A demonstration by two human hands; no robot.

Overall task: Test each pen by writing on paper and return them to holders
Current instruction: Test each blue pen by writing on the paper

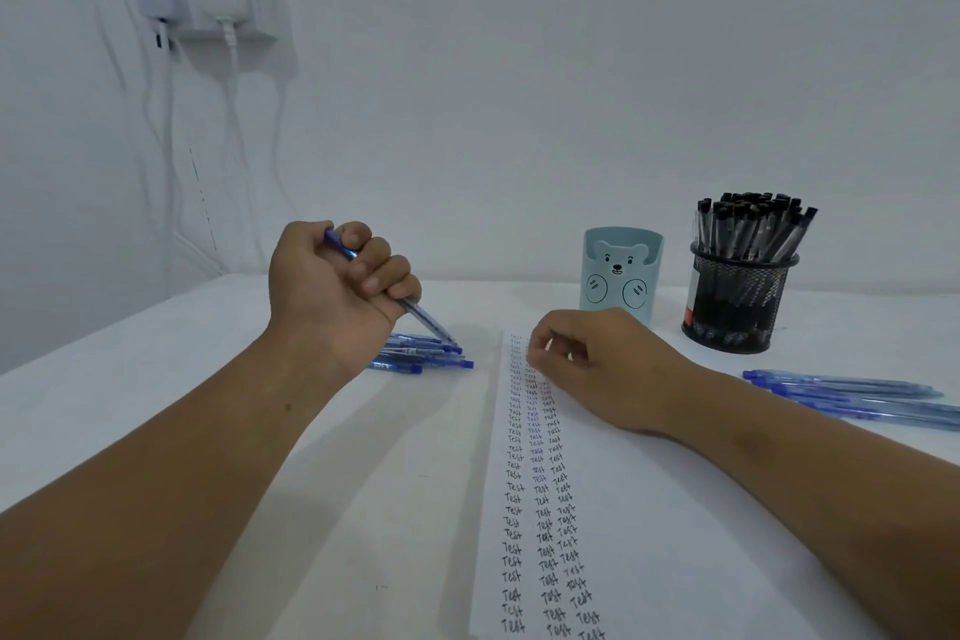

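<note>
Above smooth white paper point(649, 509), left hand point(332, 283) fists a translucent blue pen point(415, 309); right hand point(587, 359) rests loosely curled, holding nothing.

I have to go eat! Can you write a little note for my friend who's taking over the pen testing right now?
Left hand grips one blue pen above the pile of blue pens. Right hand rests on the white paper, holding nothing.
Done: three columns of "Test" written; black mesh holder full of black pens.
Left: test the blue pens, including those lying right, then fill the light-blue bear holder.
</note>
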